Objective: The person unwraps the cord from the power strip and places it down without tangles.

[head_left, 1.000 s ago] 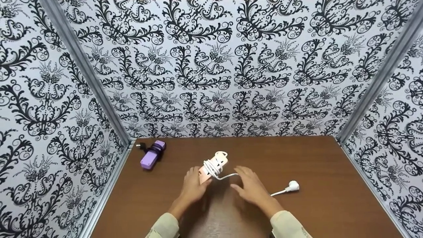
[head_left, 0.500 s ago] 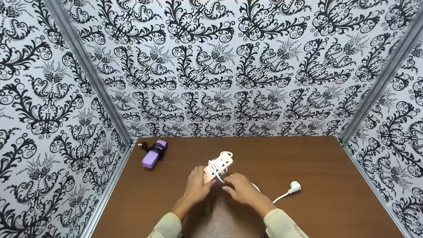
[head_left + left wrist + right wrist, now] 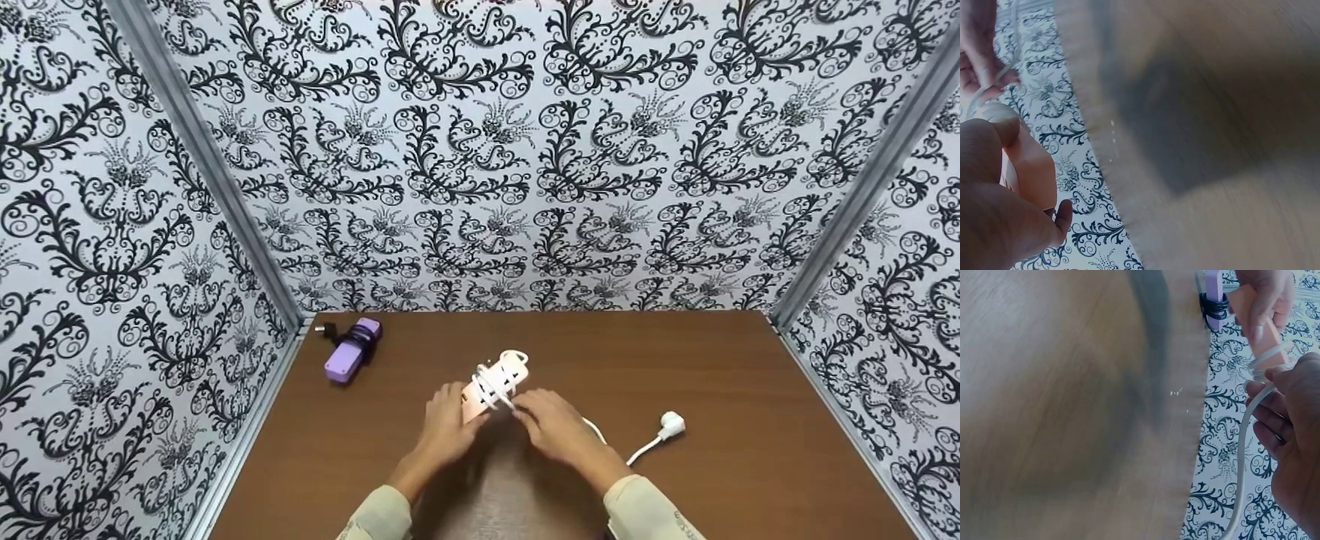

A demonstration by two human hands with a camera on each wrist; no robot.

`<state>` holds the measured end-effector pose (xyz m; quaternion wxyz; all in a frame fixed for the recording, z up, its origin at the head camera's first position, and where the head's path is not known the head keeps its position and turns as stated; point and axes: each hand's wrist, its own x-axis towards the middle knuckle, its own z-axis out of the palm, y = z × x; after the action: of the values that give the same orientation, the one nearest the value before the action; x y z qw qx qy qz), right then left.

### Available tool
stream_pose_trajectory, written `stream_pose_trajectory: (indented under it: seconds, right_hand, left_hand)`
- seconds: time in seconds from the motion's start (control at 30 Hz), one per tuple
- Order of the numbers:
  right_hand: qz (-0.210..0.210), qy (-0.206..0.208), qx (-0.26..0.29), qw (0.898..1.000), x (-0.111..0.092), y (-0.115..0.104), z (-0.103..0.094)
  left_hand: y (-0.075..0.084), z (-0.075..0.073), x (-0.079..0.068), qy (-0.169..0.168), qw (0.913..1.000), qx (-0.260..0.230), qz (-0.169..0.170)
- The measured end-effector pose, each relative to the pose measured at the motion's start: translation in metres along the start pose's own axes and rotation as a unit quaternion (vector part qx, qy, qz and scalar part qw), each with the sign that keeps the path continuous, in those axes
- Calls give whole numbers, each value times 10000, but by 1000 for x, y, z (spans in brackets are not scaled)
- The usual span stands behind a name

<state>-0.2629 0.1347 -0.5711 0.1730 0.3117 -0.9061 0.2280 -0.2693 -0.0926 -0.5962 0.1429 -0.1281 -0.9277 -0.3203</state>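
My left hand (image 3: 446, 427) grips the near end of a peach-coloured power strip (image 3: 474, 403), thumb on one side and fingers on the other. White cord (image 3: 491, 386) is wound in several turns round the strip's middle, and a loop sticks out past its far end. In the right wrist view, my right hand (image 3: 1297, 416) pinches the loose cord (image 3: 1243, 439) between thumb and index finger, close beside the strip. From there the cord runs under the right forearm to a white plug (image 3: 673, 424) lying on the table at the right.
A purple power strip (image 3: 346, 360) wound with black cord lies at the table's back left, its black plug (image 3: 326, 330) beside it. Patterned panels (image 3: 480, 150) stand behind and on both sides of the brown table (image 3: 720, 360).
My right hand has moved left with the cord, up to the strip, and now pinches it there. The left hand keeps its grip. The plug has barely shifted.
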Motion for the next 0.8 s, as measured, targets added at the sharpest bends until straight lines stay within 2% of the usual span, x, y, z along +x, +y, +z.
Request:
stream_pose_trajectory:
  seconds: [0.17,0.27,0.43,0.63,0.8]
  right_hand:
    - [41,708,-166,9973,3,5,0]
    - [151,987,-255,9947,3,8,0]
    - [409,1129,-530,9914,5,10,-2]
    - [721,1241,-608,9878,8,19,-4]
    - [617,1423,-740,9851,2,33,-3]
  left_hand:
    - [2,-4,-6,-124,9998,-135,95]
    - [3,-6,-7,-172,9995,-244,103]
    - [3,-7,-8,-192,9994,-257,132]
    - [2,-8,-9,-179,9994,-233,179]
    - [-1,-7,-11,-133,9990,-282,323]
